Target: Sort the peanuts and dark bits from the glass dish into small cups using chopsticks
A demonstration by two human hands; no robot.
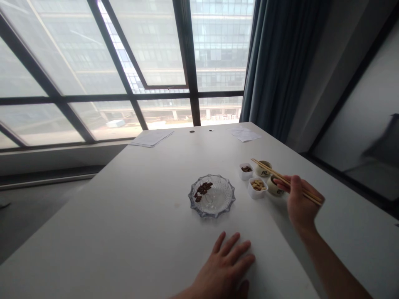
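My right hand (299,202) is closed on a pair of wooden chopsticks (280,177). Their tips reach over a small round cup (263,168) at the back right. Beside it stand a white square dish of dark beans (246,170), a white square dish of pale nuts (257,187) and a second round cup (274,187), partly hidden by my fingers. A clear glass plate (218,203) lies left of them with several dark beans (203,189) on its far left side. My left hand (227,268) lies flat on the white table (134,224), fingers spread, near the front edge.
Sheets of paper (151,138) lie at the table's far left edge and another sheet (245,134) at the far right. A large window fills the back, with a dark curtain (277,66) to its right.
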